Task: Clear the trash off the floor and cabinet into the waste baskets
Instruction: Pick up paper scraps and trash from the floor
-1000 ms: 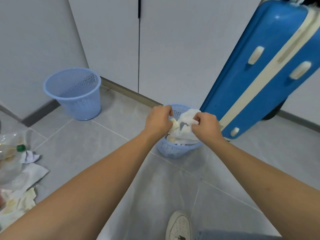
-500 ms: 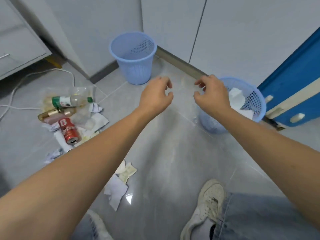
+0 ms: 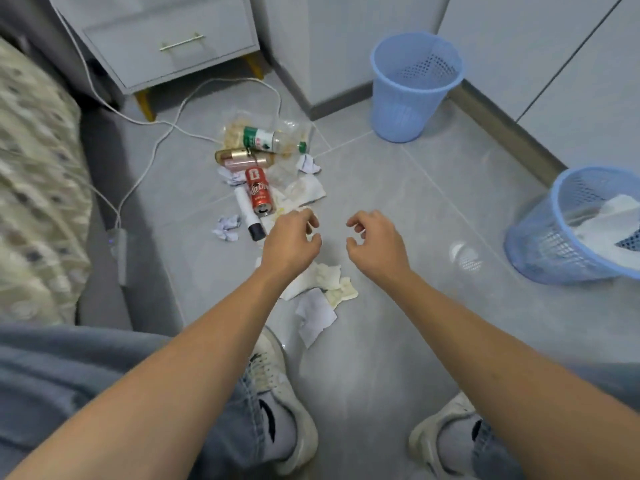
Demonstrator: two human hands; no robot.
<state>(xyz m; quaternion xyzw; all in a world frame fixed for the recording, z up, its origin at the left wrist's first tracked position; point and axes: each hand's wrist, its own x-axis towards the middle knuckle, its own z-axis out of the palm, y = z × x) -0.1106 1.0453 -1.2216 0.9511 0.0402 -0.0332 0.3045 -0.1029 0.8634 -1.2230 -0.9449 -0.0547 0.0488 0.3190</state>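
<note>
Trash lies in a heap on the grey floor: a clear bottle with a green label, a gold bottle, a red can, a white tube and crumpled papers. Closer to me lie crumpled tissues and a flat paper. My left hand and my right hand hover side by side over the tissues, both holding nothing, fingers loosely curled and apart. One blue basket at the right holds white paper. A second blue basket stands by the wall.
A grey bedside cabinet on yellow legs stands at the back left. A white cable runs across the floor to a power strip. A bed fills the left side. My two shoes stand close below.
My hands let go of the white paper in the right basket and came away with nothing. My view swung left and down onto the trash heap and cabinet.
</note>
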